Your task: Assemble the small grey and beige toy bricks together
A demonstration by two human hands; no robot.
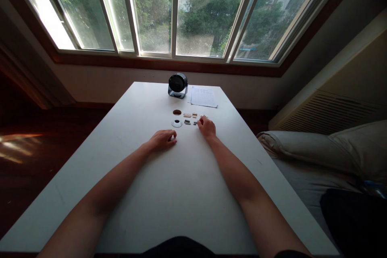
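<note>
My left hand (163,140) rests on the white table (178,193), its fingers loosely curled and a gap showing between thumb and forefinger. Nothing is visible in that gap. Farther right, the fingertips of my right hand (207,127) are pinched together beside a small group of dark pieces (195,123); whatever they hold is too small to make out. More dark pieces (187,122) lie in rows to the left of it. Behind them sit rows of small light tan pieces (187,115) and a shorter group of tan pieces (194,115). My right hand partly hides some pale pieces (204,116).
A round hole (177,112) in the tabletop has a ring-shaped cover (177,123) lying in front of it. At the far edge stand a small black fan (177,85) and a printed sheet (203,96). A cushioned seat (308,169) borders the table's right side.
</note>
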